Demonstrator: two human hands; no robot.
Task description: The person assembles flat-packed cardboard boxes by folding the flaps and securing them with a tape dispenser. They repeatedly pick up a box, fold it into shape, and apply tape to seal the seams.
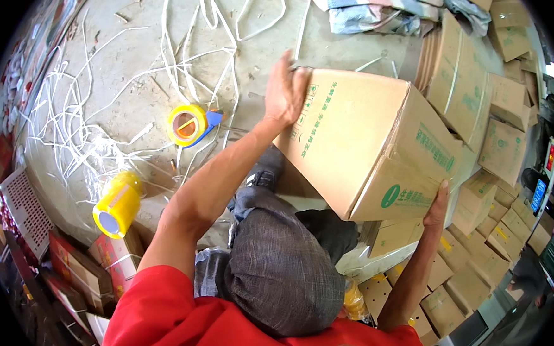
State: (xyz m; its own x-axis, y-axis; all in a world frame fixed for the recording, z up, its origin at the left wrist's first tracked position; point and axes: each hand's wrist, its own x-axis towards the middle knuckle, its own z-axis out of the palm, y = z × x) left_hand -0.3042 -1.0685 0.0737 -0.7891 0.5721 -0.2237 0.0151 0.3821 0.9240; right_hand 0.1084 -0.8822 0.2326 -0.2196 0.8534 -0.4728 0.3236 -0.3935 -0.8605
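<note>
The left hand [285, 95] lies against the upper left edge of a brown carton [351, 133], its fingertips blurred; the right hand [438, 207] supports the lower right edge. Together they are holding the carton, tilted, right of the frame's middle. Its longest visible edge slopes from upper right to lower left, and the face with a round green emblem looks to the lower right. Green symbols and characters are printed on two faces. The underside is hidden, so I cannot tell if it rests on something. Left of it, on the floor [130, 52], lies a yellow tape roll with blue holder [187, 125].
</note>
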